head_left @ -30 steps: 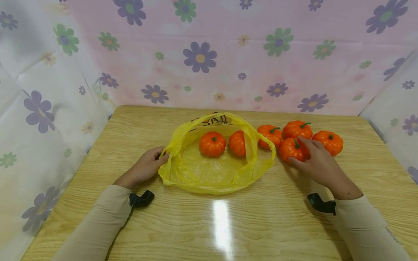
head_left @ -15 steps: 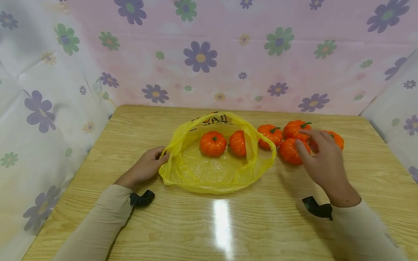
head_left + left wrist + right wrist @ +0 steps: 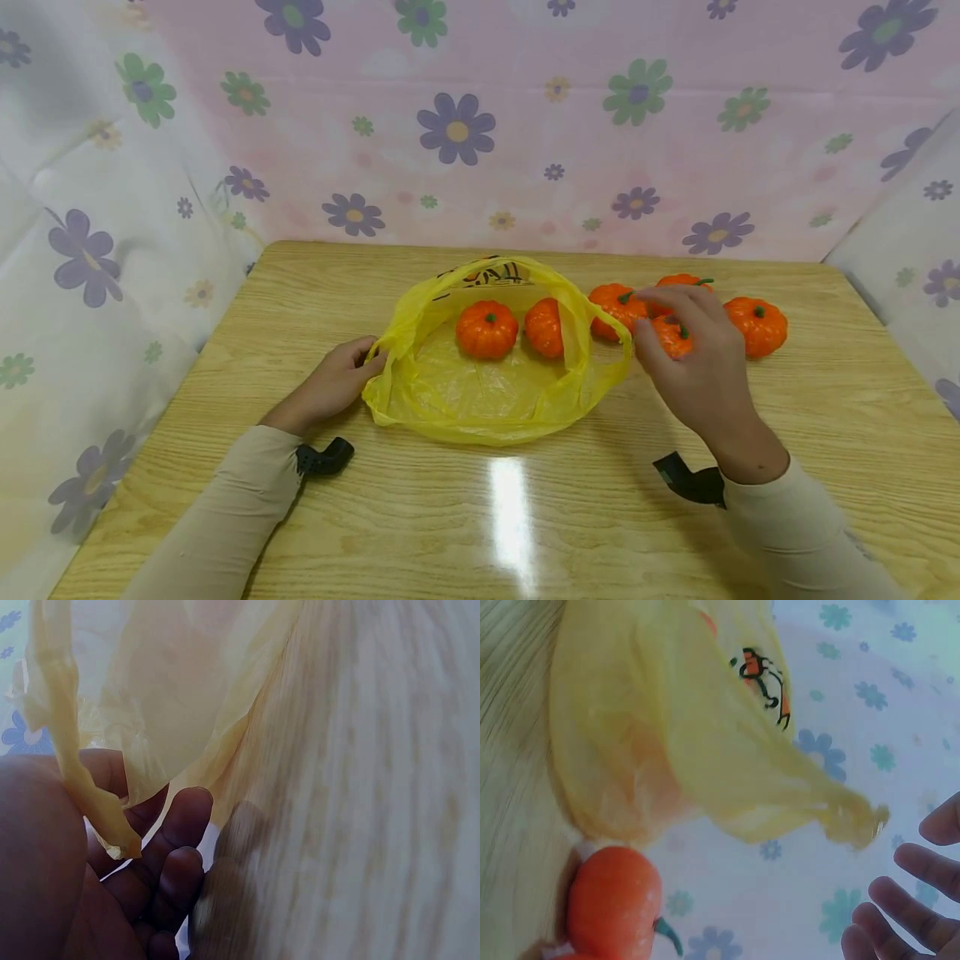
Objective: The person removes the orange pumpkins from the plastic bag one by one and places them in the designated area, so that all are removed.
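Observation:
A yellow plastic bag (image 3: 483,429) lies with its mouth spread wide, and two orange toy pumpkins (image 3: 487,331) sit inside it. My left hand (image 3: 335,383) pinches the bag's left handle, whose twisted end (image 3: 112,832) runs between thumb and fingers in the left wrist view. My right hand (image 3: 701,371) is raised over the loose pumpkins, holding nothing, its thumb and fingers apart. It is just right of the bag's right handle (image 3: 618,354). Partly behind that hand are a front pumpkin (image 3: 670,335) and a back pumpkin (image 3: 678,285).
Another pumpkin (image 3: 617,312) stands close to the bag's right side, and one more (image 3: 757,327) sits farther right. All are on a wooden table (image 3: 420,517), with a flowered cloth (image 3: 517,183) behind it. A dark wrist device (image 3: 326,457) juts from the left sleeve.
My right hand has drawn away from the front pumpkin, lifted, and moved left toward the bag's right handle. My left hand has kept its hold on the bag.

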Available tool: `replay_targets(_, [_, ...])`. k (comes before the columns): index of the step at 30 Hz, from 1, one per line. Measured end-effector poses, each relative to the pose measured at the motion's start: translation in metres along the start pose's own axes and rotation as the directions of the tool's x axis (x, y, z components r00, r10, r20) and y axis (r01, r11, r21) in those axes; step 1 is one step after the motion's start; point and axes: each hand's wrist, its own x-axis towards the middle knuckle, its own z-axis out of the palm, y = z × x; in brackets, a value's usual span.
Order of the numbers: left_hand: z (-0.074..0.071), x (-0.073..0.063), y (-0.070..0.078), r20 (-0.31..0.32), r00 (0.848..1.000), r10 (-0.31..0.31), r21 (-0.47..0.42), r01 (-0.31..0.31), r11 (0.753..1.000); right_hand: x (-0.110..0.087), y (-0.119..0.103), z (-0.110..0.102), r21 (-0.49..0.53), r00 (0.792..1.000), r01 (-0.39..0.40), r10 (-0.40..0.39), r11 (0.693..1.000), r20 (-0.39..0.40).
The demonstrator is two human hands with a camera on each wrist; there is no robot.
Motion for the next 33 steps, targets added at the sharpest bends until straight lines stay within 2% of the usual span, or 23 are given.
replay_targets(10, [-0.001,-0.002,0.001,-0.011,1.000,0.008,0.006,-0.008,1.000,0.009,-0.023,0.021,0.067,0.998,0.056,-0.057,0.996,0.024])
replay_targets(20, [0.000,0.000,0.000,-0.009,1.000,0.008,0.007,-0.008,1.000,0.015,-0.041,0.037,0.139,0.995,0.061,-0.071,0.988,0.072])
replay_targets(27, [-0.001,-0.001,0.001,0.001,1.000,0.002,0.007,-0.002,1.000,0.020,-0.046,0.051,0.157,0.992,0.051,-0.068,0.986,0.106])
replay_targets(33, [-0.001,-0.001,0.000,-0.002,1.000,-0.010,0.010,0.010,1.000,0.022,-0.049,0.065,0.191,0.986,0.008,-0.039,0.982,0.160])
